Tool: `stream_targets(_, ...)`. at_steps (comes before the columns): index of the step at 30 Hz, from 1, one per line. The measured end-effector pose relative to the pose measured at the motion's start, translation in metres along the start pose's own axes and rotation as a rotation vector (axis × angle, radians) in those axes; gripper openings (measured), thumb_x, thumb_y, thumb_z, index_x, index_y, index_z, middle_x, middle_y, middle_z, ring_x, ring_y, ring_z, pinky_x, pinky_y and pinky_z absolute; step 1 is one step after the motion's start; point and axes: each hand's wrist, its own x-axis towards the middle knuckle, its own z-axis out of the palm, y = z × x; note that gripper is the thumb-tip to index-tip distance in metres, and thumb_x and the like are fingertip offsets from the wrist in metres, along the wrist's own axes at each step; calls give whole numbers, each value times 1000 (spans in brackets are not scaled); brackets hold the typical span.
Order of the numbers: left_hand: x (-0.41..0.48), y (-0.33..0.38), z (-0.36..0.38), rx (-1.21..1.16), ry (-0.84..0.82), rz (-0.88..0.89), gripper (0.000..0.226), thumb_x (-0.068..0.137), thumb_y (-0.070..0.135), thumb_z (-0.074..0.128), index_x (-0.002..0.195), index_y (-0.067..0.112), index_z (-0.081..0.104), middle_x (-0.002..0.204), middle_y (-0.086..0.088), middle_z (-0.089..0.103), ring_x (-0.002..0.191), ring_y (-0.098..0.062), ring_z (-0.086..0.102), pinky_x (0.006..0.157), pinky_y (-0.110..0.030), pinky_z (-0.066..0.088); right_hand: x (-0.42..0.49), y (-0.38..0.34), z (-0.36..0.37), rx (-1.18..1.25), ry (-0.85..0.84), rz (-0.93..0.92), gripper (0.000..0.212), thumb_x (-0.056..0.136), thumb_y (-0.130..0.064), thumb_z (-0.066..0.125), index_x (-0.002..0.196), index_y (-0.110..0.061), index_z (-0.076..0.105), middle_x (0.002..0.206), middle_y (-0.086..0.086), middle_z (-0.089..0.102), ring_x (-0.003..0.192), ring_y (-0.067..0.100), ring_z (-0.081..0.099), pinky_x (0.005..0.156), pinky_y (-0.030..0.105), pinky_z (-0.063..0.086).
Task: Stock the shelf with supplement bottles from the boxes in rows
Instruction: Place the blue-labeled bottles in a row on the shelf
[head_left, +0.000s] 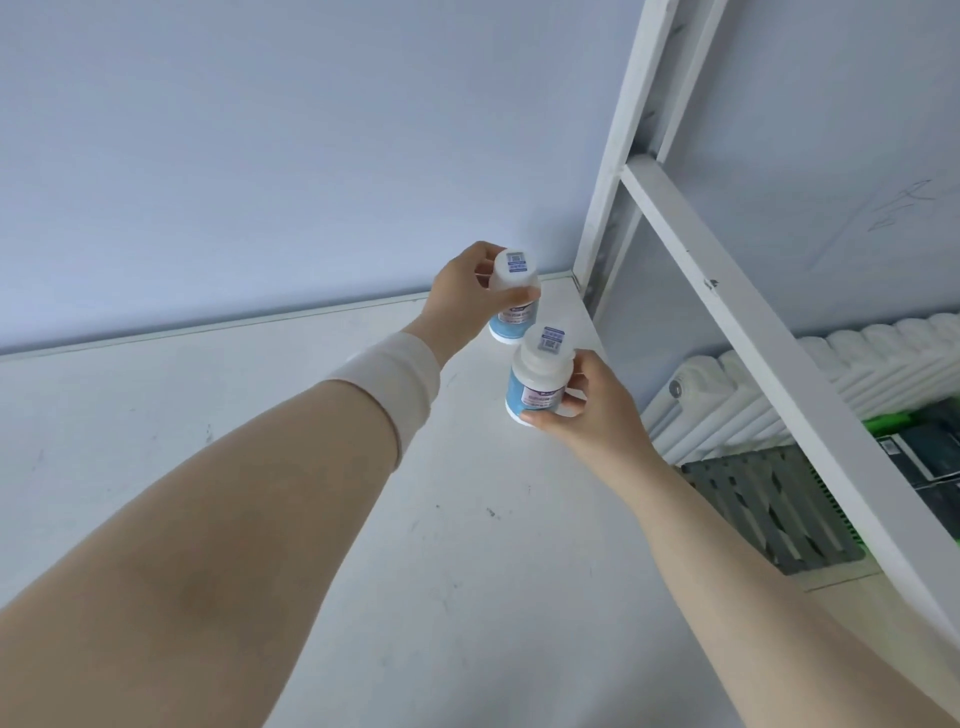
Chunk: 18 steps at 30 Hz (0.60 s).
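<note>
You have two small white plastic supplement bottles, pale blue labels, white lids with square code stickers. The farther bottle (511, 306) is upright near the back right corner of the scuffed white shelf (467, 519), gripped by your left hand (462, 296). The nearer bottle (540, 384) is upright just in front, gripped by your right hand (592, 410).

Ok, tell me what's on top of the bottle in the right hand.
A white cap bearing a blue-and-white code sticker. Its print is too small to read; the right hand covers part of the label below.
</note>
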Motion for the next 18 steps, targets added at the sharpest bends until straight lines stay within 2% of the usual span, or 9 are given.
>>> stream_targets(3, 8, -10, 2, -33, 19, -5, 34, 76, 20, 77, 100, 21, 53, 86, 14, 57, 84, -5, 55, 68, -9, 42, 9, 5, 5, -26, -39, -13, 52, 67, -7, 80, 104, -26, 48, 103, -11, 60, 97, 8, 60, 74, 1, 44)
stream_targets(6, 11, -17, 5, -55, 13, 10, 36, 76, 18, 77, 101, 19, 52, 93, 8, 59, 92, -11, 55, 78, -15, 44, 11, 13, 7, -64, -53, -42, 53, 69, -8, 80, 104, -30, 47, 101, -21, 58, 99, 4, 58, 79, 0, 42)
stream_targets(13, 11, -17, 8, -55, 4, 3, 39, 79, 20, 74, 109, 17, 50, 98, 5, 57, 92, -11, 53, 73, -9, 43, 9, 16, 6, -160, -68, -64, 52, 72, -9, 77, 109, -24, 45, 107, -12, 55, 100, 4, 54, 76, -7, 33)
stream_targets(15, 12, -15, 8, -59, -10, -26, 51, 79, 22, 74, 122, 13, 48, 106, 3, 57, 98, -11, 53, 78, -10, 44, 8, 17, 7, -170, -64, -65, 51, 73, -8, 76, 107, -26, 42, 107, -11, 55, 99, 3, 53, 75, -8, 32)
stream_targets(18, 11, -12, 4, -26, -36, -87, 76, 79, 25, 74, 141, 12, 32, 119, 0, 55, 113, -14, 52, 99, -24, 41, 8, 17, 7, -152, -69, -42, 53, 73, -7, 76, 112, -21, 43, 110, -11, 54, 100, 2, 53, 75, -7, 33)
